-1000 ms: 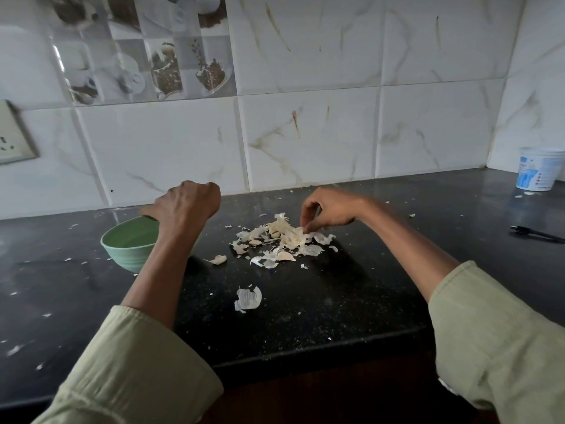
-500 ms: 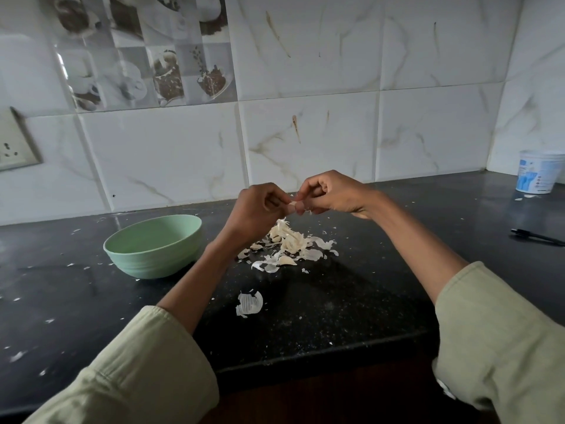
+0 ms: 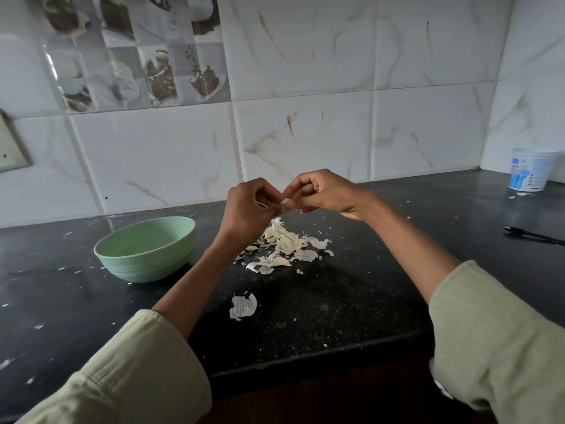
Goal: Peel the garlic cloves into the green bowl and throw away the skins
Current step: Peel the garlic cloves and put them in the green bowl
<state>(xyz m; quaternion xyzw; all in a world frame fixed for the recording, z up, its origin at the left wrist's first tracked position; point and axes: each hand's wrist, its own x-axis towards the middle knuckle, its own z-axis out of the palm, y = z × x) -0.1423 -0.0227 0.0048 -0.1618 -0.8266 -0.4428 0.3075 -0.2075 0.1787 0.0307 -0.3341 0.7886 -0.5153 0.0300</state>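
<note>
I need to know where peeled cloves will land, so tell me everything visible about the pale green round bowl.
The pale green round bowl looks like matte plastic or ceramic, with faint ridges ringing its lower wall. It stands upright on the black speckled countertop, left of the pile of garlic skins and cloves. Its visible interior looks empty. Neither hand touches it.

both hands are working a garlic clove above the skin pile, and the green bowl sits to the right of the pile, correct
Not quite. The head view shows the green bowl to the left of the skin pile, not the right. The rest holds: the left hand and right hand both pinch a garlic clove above the pile.
</note>
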